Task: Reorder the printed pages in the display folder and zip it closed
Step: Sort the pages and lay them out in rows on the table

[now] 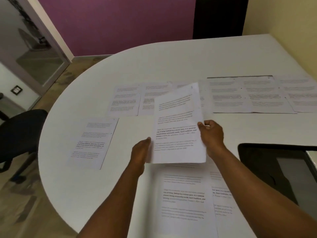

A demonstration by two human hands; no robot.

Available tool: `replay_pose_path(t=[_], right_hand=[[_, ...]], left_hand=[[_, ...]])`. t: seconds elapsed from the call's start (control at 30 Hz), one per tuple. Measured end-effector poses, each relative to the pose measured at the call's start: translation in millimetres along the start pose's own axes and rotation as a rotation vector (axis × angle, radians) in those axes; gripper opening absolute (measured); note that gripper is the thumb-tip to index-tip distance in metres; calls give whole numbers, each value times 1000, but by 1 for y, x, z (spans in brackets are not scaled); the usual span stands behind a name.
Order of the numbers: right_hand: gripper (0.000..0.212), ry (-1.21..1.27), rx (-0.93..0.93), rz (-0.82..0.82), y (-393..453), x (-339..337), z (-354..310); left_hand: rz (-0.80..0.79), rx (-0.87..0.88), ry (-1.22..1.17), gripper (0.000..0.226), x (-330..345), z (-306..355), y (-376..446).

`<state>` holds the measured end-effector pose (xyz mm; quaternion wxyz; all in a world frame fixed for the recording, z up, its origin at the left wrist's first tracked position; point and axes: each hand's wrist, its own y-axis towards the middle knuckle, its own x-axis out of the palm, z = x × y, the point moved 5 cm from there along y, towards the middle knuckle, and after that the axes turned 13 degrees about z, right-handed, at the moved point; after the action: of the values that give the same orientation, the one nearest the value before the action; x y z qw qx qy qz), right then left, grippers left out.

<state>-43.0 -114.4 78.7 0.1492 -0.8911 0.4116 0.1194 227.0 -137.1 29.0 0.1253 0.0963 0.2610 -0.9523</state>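
Observation:
Both hands hold a thin stack of printed pages (178, 124) upright-tilted above the white table (154, 62). My left hand (139, 152) holds the stack's lower left edge, fingers hidden behind the paper. My right hand (211, 133) pinches its right edge with thumb on front. Several printed pages lie spread on the table: a row at the back (127, 98), more at the back right (247, 95), one alone at the left (93, 141), and two near me (183, 200). The black display folder (274, 169) lies at the right edge.
A black office chair (18, 133) stands left of the table. A purple wall and a glass door lie beyond. The table's curved edge runs along the left, with bare surface toward the far side.

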Motion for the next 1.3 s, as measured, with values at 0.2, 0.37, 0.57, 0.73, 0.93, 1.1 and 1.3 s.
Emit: replay_pose_path(t=[0.2, 0.37, 0.57, 0.73, 0.93, 1.1, 1.3], right_hand=[[13, -49, 147, -169, -14, 91, 32], [13, -145, 278, -290, -23, 152, 66], [23, -358, 209, -407, -28, 202, 83], [23, -502, 45, -456, -28, 222, 79], [42, -531, -145, -438, -35, 223, 70], [42, -470, -308, -383, -38, 196, 69], [20, -436, -435, -244, -51, 107, 98]], left_hand=[[176, 162, 238, 8, -42, 8, 56], [275, 130, 410, 4, -74, -6, 102], [306, 151, 652, 16, -97, -32, 134], [365, 167, 699, 35, -102, -47, 144], [492, 235, 806, 53, -105, -47, 148], [487, 301, 825, 49, -99, -42, 136], [295, 497, 795, 45, -51, -53, 85]])
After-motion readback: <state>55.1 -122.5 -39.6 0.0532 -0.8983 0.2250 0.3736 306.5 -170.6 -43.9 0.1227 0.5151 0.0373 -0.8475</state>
